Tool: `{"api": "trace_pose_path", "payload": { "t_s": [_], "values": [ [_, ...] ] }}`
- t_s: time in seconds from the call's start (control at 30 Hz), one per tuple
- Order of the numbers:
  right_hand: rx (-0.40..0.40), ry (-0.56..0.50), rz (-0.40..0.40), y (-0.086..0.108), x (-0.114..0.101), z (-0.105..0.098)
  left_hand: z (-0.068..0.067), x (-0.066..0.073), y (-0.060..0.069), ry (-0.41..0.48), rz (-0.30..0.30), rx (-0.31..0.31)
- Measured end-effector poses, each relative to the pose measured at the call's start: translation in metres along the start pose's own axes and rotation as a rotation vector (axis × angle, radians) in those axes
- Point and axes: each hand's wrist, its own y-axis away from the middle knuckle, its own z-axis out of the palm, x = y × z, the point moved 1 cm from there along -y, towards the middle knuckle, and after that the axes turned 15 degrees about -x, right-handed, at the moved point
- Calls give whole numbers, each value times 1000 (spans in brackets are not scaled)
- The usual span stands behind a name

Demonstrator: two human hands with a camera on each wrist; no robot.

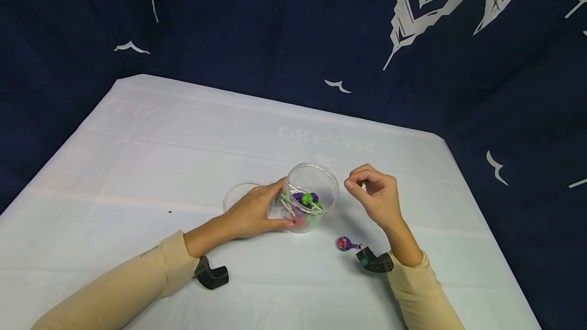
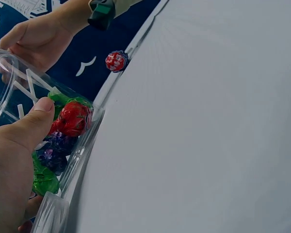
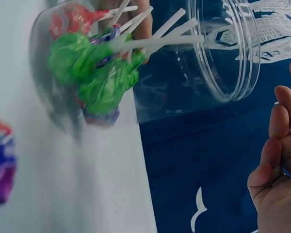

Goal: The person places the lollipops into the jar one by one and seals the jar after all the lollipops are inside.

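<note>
My left hand (image 1: 251,214) grips a clear round plastic jar (image 1: 334,192) around its side, with the thumb at the front. The jar stands without a lid over its mouth. Inside lie several lollipops with green (image 3: 72,58), red (image 2: 73,118) and purple wrappers, their white sticks pointing various ways. To the right of the rim hovers my right hand (image 1: 378,197), fingers loosely curled and thumb near the index finger; no object shows in it. One purple-and-red lollipop (image 1: 344,243) lies on the table below the right hand, near that wrist.
Behind the left hand a clear round lid (image 1: 225,198) lies on the white-covered table (image 1: 137,167). A tiny dark speck (image 1: 170,212) is on the cloth further left. Beyond the table's back edge hangs a dark blue curtain (image 1: 257,29) with white prints.
</note>
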Motion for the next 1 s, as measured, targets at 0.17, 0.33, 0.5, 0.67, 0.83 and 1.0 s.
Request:
{"api": "trace_pose_path", "payload": {
  "t_s": [0.17,0.33,0.5,0.67,0.83,1.0],
  "values": [
    [5,5,6,8,4,-3,-1,0,0,9,-2,-8],
    [2,31,37,17,8,-7,-1,0,0,15,-1,-10],
    [9,42,56,26,9,-8,-1,0,0,12,2,-9],
    [20,63,82,37,12,-9,-1,0,0,11,8,-6],
    [10,96,124,47,16,-14,-1,-1,0,12,-3,-14],
    [-16,70,106,54,18,-16,0,-1,-1,16,-3,-21]
  ]
}}
